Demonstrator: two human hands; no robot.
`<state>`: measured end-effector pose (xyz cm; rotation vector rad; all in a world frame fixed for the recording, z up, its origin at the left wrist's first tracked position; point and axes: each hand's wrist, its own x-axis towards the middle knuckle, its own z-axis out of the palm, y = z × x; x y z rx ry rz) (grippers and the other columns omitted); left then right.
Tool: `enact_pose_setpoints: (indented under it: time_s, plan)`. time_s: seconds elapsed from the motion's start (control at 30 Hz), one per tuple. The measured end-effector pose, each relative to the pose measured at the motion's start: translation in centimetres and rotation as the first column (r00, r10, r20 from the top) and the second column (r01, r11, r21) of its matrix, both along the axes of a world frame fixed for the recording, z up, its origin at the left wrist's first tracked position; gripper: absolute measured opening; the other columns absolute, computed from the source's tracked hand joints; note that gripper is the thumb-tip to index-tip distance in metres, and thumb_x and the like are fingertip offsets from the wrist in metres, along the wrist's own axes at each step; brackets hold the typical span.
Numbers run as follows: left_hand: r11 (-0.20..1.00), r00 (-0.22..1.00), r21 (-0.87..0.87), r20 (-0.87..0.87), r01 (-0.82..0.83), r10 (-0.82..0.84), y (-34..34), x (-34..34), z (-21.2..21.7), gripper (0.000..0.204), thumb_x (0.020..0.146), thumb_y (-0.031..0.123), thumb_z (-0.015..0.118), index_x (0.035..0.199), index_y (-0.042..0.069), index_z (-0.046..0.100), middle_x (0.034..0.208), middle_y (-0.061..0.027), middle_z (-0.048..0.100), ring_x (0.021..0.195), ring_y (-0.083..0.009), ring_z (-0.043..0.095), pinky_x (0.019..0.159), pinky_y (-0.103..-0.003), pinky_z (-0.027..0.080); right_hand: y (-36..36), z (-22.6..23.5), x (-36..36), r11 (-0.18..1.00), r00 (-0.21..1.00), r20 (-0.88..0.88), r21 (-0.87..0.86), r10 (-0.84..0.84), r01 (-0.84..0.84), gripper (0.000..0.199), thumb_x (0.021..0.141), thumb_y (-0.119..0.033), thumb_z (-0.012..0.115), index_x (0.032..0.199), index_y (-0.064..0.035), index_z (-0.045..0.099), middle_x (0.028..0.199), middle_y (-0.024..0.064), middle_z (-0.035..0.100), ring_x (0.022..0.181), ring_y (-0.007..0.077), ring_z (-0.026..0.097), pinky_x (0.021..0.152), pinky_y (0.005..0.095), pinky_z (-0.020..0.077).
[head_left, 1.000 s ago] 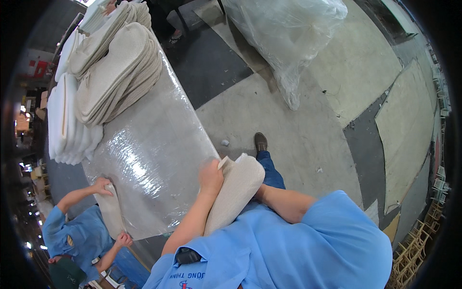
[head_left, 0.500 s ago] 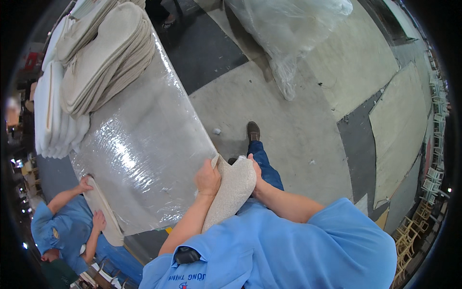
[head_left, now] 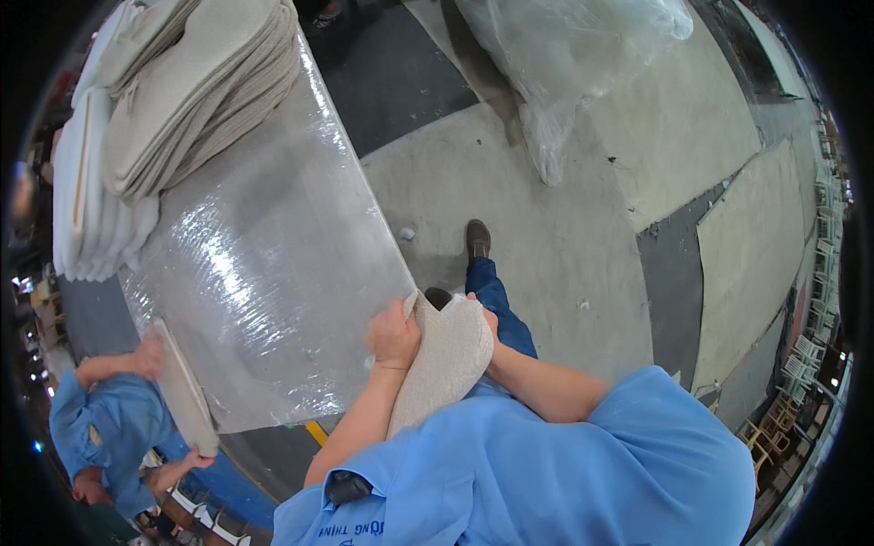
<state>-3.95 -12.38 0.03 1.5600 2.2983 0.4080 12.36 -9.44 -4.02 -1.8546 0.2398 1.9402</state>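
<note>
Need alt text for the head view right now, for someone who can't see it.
Both hands, left hand and right hand, grip a beige fabric pad at the edge of a plastic-wrapped table. Stacked pads lie at its far end; a co-worker holds another pad at the left.

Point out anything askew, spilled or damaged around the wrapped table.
Little stands out. The stack of beige fabric cushion covers leans and fans out unevenly over the plastic-wrapped table. A small white scrap lies on the concrete floor. Both hands, left hand and right hand, grip a beige cover.
</note>
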Motion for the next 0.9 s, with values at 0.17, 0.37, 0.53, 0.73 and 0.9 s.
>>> enact_pose_setpoints:
  time_s: [0.17,0.37,0.53,0.73,0.9]
  plan:
    - [0.996,0.999,0.091,0.043,-0.008,0.004,0.5,0.3,0.3,0.012,0.087,0.021,0.068,0.091,0.010,0.066,0.072,-0.0160,0.067,0.068,-0.0398,0.066,0.062,-0.052,0.049,0.5,-1.4,-0.7,0.991,0.996,0.071,0.115,0.056,-0.064,0.037,0.096,-0.038,0.074,0.082,-0.0036,0.074,0.082,0.0084,0.073,0.069,0.0219,0.067,0.063,0.0398,0.0520]
    - [1.000,0.994,-0.018,0.110,0.007,-0.005,1.1,0.5,1.6,0.017,0.094,0.025,0.066,0.093,0.008,0.065,0.077,-0.0188,0.068,0.072,-0.0420,0.066,0.064,-0.052,0.050,0.6,-2.0,-0.9,0.972,0.993,0.058,0.206,0.107,-0.116,0.041,0.101,-0.043,0.066,0.079,-0.0095,0.069,0.076,0.0043,0.068,0.065,0.0179,0.064,0.060,0.0369,0.0491]
    - [0.995,0.922,-0.100,0.386,0.015,0.025,3.1,3.0,5.1,0.024,0.101,0.029,0.062,0.096,0.006,0.064,0.078,-0.0194,0.067,0.073,-0.0419,0.067,0.066,-0.048,0.050,0.5,0.6,1.9,0.987,0.985,-0.138,0.104,-0.107,0.121,0.053,0.103,-0.056,0.056,0.078,-0.0099,0.066,0.074,0.0032,0.066,0.063,0.0179,0.061,0.062,0.0363,0.0494]
    - [0.937,0.823,-0.253,0.565,0.243,-0.061,7.4,5.4,5.5,0.030,0.098,0.032,0.065,0.099,0.002,0.066,0.091,-0.0170,0.069,0.087,-0.0315,0.068,0.077,-0.040,0.051,0.7,0.5,3.8,0.946,0.904,-0.347,0.111,-0.251,0.305,0.049,0.102,-0.060,0.054,0.095,-0.0126,0.064,0.086,0.0036,0.067,0.081,0.0183,0.066,0.073,0.0367,0.0524]
    - [0.840,0.793,-0.427,0.610,0.335,-0.006,8.1,4.8,3.4,0.035,0.097,0.037,0.067,0.097,0.002,0.068,0.095,-0.0155,0.071,0.088,-0.0292,0.068,0.079,-0.039,0.051,1.2,0.7,6.7,0.978,0.810,-0.575,0.075,-0.118,0.196,0.039,0.104,-0.051,0.057,0.099,-0.0131,0.063,0.094,0.0048,0.070,0.091,0.0192,0.068,0.081,0.0382,0.0542]
